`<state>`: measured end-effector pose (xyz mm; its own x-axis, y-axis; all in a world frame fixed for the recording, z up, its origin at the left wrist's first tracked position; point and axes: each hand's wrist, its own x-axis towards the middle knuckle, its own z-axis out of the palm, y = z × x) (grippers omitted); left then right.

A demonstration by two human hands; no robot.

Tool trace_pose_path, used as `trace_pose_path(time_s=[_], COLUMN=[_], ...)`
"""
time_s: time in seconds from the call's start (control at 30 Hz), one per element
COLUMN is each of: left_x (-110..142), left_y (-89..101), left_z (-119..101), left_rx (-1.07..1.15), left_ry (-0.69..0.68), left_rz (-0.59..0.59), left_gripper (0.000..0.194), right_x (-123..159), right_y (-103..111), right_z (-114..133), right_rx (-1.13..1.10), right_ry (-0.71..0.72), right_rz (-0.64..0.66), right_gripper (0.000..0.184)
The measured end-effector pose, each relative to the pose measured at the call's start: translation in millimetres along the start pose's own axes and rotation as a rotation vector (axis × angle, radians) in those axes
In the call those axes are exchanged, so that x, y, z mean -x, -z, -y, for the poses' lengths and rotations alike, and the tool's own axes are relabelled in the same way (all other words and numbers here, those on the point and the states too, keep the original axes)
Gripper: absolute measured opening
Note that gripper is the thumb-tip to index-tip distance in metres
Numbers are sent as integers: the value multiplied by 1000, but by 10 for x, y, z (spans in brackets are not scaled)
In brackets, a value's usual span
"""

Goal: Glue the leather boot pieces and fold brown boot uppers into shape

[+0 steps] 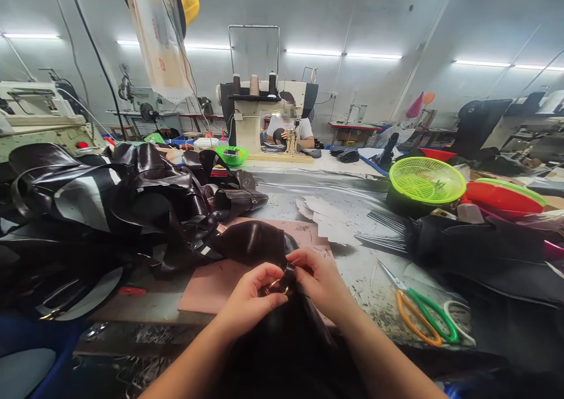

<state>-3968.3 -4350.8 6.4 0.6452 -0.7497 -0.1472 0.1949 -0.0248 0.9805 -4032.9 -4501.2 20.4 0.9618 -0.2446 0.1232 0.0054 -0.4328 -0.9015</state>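
Note:
My left hand and my right hand meet over the near edge of the worktable. Both pinch a narrow dark leather strap with a small gold metal ring between the fingertips. The strap belongs to a dark brown leather piece that lies just beyond my hands on a pinkish cutting mat. More dark leather hangs down below my hands toward my lap.
A big heap of dark leather pieces fills the left. Scissors with green and orange handles lie at right. A green basket, a red bowl and black material sit far right. A person works at a sewing machine behind.

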Motion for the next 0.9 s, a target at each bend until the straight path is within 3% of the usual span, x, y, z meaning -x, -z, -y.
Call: trace_pose_path(time_s=[0.1, 0.2, 0.3, 0.4, 0.5, 0.67, 0.8, 0.9], left_x=[0, -15, -34, -45, -45, -40, -33, -18], left_y=[-8, -18, -21, -33, -65, -97, -94, -121], left_z=[-5, -9, 4, 17, 10, -6, 49, 90], left_rx=[8, 32, 90, 140, 124, 71, -133, -470], left_ry=[-7, 20, 48, 70, 94, 67, 15, -41], left_rz=[-10, -41, -102, -112, -120, -127, -147, -173], left_gripper=[22, 24, 29, 30, 32, 28, 20, 20], right_x=[-74, -74, 44, 207, 300, 355, 515, 645], right_y=[27, 80, 121, 109, 41, -66, -52, -30], right_z=[30, 81, 104, 40, -110, -356, -507, -552], right_rx=[2, 25, 106, 238, 346, 479, 520, 407], right_ry=[-125, -149, -40, 189, 376, 522, 590, 559], right_rz=[163, 259, 312, 359, 267, 8, -262, -229], right_gripper=[8, 18, 43, 77, 72, 17, 15, 19])
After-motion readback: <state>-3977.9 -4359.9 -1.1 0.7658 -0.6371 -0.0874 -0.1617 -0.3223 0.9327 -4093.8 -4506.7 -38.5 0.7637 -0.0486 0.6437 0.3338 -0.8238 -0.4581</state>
